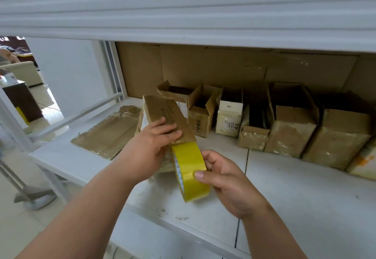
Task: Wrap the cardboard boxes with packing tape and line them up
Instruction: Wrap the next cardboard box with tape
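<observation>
Near end of the held box [162, 114] hidden behind the left hand [154, 144], tape roll [191, 173] core mostly out of sight, far-right pale package [364, 165] cut by the frame edge, white box [230, 120] print too small to read

we note glossy yellow plastic tape roll [191, 172], smooth and shiny. held box [164, 116]: matt brown cardboard, near end under wrinkled clear film. row of boxes [284, 128]: worn brown cardboard, lower faces glazed with shiny tape. flattened carton [109, 132]: creased, tape-glossed. shelf [295, 187]: white painted surface, smooth, scuffed and dusty.
</observation>
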Demonstrator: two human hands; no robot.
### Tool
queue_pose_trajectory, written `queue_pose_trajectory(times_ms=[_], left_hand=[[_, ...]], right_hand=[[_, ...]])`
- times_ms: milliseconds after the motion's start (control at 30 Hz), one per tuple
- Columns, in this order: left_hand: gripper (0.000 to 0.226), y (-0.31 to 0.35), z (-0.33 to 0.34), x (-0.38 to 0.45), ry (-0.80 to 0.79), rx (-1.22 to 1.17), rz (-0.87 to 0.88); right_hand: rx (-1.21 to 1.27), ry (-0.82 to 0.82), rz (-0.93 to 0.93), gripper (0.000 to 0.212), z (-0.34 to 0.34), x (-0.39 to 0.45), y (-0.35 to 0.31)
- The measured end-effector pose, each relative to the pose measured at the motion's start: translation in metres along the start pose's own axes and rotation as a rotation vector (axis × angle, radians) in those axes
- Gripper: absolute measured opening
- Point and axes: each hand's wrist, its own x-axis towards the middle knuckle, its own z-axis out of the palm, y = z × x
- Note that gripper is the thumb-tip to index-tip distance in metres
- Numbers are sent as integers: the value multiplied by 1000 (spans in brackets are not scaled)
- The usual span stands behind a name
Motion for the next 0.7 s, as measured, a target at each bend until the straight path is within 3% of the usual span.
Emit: queue_pose_trajectory(times_ms=[200,467,600,700], left_hand=[[66,-38,9,-20,66,-43,26],[54,-47,6,-28,68,-82,4],[50,-47,5,-30,72,-117,-38],[51,-45,10,-30,109,-129,-62]], right_hand=[[-70,28,37,44,31,6,20],[-74,119,83,40,52,2,38],[-110,156,168,28,59,-11,56],[-103,174,194,33,60,-15,58]])
